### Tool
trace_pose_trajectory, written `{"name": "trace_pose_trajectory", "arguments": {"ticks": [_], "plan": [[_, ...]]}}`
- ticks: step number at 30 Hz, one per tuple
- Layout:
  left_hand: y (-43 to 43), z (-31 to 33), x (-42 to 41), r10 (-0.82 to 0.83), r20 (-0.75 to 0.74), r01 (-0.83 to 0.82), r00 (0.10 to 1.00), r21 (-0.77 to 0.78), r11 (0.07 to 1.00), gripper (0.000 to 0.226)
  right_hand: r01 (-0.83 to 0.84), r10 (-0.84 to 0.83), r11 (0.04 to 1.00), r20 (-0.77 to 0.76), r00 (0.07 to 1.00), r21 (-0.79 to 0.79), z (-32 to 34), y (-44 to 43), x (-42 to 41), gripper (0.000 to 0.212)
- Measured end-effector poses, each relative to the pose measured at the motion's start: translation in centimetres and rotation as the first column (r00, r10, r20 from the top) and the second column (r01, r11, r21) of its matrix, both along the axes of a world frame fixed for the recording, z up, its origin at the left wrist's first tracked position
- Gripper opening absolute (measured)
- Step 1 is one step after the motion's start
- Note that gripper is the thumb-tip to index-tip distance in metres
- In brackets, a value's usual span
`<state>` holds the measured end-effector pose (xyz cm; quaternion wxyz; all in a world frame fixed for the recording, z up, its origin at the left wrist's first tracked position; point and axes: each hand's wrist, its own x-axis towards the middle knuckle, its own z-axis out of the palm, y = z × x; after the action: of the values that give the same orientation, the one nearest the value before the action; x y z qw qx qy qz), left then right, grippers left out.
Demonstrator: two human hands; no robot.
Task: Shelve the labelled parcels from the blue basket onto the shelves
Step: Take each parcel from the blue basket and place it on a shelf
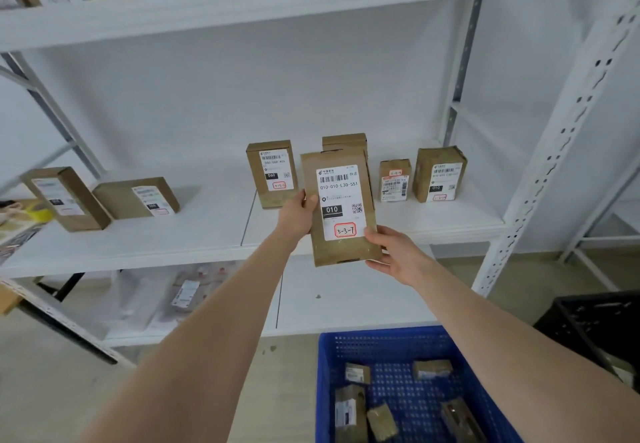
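Brown parcel (341, 207) with white label marked 3-3-7, gripped by left hand (297, 215), right hand (394, 252)

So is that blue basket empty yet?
Not empty: the blue basket has at least five brown parcels lying on its floor.

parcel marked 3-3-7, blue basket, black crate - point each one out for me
parcel marked 3-3-7 (341, 200): head view, on its white label.
blue basket (381, 345): head view, on its far wall.
black crate (595, 319): head view, on its upper part.
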<state>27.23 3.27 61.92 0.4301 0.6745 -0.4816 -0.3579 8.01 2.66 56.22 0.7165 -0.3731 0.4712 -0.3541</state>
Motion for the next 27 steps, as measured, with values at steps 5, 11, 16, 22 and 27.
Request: {"name": "trace_pose_trajectory", "arguments": {"ticks": [5,11,16,22,27], "plan": [[0.2,0.1,-1.4,0.003,-0.013,-0.003,1.000,0.003,1.000,0.030,-0.012,0.012,1.000,-0.035,0.999,-0.002,0.2,-0.3,-1.2,0.037],[0.3,-0.8,-4.6,-0.063,0.099,0.064,0.993,-0.001,0.998,0.038,-0.044,0.034,0.998,-0.203,0.979,-0.042,-0.4,-0.6,-3.2,0.039],[-0.4,-1.1,-5.3,-0.098,0.099,0.100,0.990,-0.005,0.995,0.044,0.035,-0.061,0.993,-0.245,0.968,-0.112,-0.6,-1.3,-3.1,0.036],[-2.2,-1.5,-2.9,-0.119,0.025,0.118,0.993,0.008,0.993,0.051,0.087,-0.165,0.966,-0.324,0.932,-0.244,-1.5,-3.5,-0.1,0.041],[-5.2,-2.9,1.6,-0.087,0.006,0.087,0.996,0.034,0.996,0.052,0.122,-0.270,0.918,-0.371,0.889,-0.376,-2.4,-6.5,5.3,0.039]]}}
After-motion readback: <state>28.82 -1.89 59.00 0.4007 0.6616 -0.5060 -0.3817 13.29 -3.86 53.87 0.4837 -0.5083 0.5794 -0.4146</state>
